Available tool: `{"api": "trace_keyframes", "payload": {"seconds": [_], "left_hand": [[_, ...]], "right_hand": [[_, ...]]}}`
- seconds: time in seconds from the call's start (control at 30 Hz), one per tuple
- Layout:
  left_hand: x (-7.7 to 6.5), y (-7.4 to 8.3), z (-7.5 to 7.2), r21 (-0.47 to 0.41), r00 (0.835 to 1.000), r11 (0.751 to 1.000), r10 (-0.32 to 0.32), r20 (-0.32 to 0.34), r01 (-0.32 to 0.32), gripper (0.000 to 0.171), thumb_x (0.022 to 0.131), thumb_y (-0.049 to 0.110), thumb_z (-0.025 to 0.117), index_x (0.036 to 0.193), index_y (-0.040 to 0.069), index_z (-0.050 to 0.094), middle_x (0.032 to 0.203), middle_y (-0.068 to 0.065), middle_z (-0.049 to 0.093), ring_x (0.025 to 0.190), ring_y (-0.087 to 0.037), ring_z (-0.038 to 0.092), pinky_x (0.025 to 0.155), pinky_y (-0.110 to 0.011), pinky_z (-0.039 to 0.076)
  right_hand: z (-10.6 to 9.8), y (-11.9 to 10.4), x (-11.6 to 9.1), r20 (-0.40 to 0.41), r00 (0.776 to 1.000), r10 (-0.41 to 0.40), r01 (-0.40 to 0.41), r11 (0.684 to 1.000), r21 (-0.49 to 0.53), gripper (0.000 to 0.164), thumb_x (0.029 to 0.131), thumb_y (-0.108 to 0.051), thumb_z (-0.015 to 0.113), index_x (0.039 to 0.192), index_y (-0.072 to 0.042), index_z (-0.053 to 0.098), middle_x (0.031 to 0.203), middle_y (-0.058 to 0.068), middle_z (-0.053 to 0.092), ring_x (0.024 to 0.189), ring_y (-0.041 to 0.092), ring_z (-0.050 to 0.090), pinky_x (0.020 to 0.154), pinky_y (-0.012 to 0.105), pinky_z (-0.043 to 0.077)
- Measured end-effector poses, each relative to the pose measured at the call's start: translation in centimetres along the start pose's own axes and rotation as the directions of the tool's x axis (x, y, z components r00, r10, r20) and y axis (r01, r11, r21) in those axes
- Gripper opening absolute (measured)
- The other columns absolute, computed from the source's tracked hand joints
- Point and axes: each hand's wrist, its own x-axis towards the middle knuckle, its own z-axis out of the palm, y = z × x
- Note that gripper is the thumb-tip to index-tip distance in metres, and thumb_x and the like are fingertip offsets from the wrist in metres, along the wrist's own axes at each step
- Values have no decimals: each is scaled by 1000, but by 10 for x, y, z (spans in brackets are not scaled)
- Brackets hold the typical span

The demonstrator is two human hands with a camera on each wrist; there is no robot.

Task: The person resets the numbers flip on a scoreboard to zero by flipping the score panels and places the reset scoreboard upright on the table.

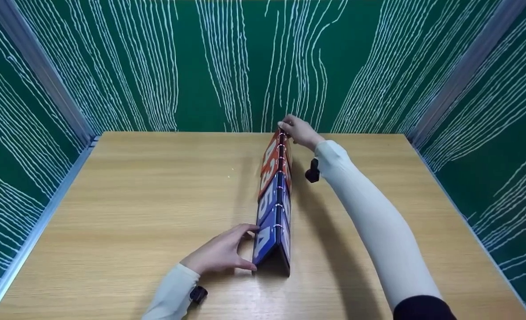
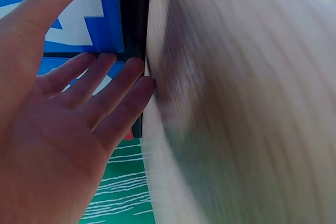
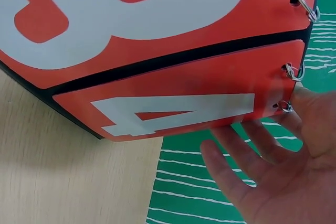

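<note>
A tabletop flip scoreboard (image 1: 268, 195) stands like a tent on the table, its ring-bound ridge running away from me. Blue number cards (image 1: 265, 235) are at its near end and red ones (image 3: 173, 111) at its far end, with white digits. My right hand (image 1: 300, 132) pinches the far top end of the ridge, beside the metal rings (image 3: 295, 71). At the near left side, my left hand (image 1: 223, 251) has its fingers and thumb spread, touching the lower edge. In the left wrist view, the left fingers (image 2: 123, 100) lie fairly straight along the board's dark edge.
The wooden table (image 1: 156, 186) spreads out on both sides of the scoreboard. Green walls (image 1: 356, 35) with white wavy lines enclose its back and sides. Dark wrist devices (image 1: 312, 171) sit on both sleeves.
</note>
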Motion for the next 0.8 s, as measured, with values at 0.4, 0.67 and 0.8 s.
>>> {"api": "trace_keyframes", "payload": {"seconds": [0.4,0.67,0.8], "left_hand": [[-1,-4,-4,-60,999,998,19,46,-16,92,73,31,90,151,11,46,141,-8,64,130,-27,61,117,-51,41],[-4,-2,-9,26,997,998,62,40,-63,64,80,26,84,139,11,62,136,-7,67,123,-24,67,108,-38,51],[-6,1,-9,68,994,992,107,27,-109,32,89,16,76,121,11,74,117,-6,76,105,-16,75,95,-26,58]], "right_hand": [[0,-2,-3,1,1000,19,-19,999,36,40,109,-40,40,137,-12,49,132,13,57,124,28,53,108,51,45],[1,-1,0,-20,1000,15,-15,1000,24,39,109,-39,40,134,-11,51,123,10,57,114,25,54,97,43,47],[1,-1,-1,-26,1000,9,-8,1000,13,36,110,-39,40,130,-11,52,117,8,58,105,20,53,87,36,45]]}}
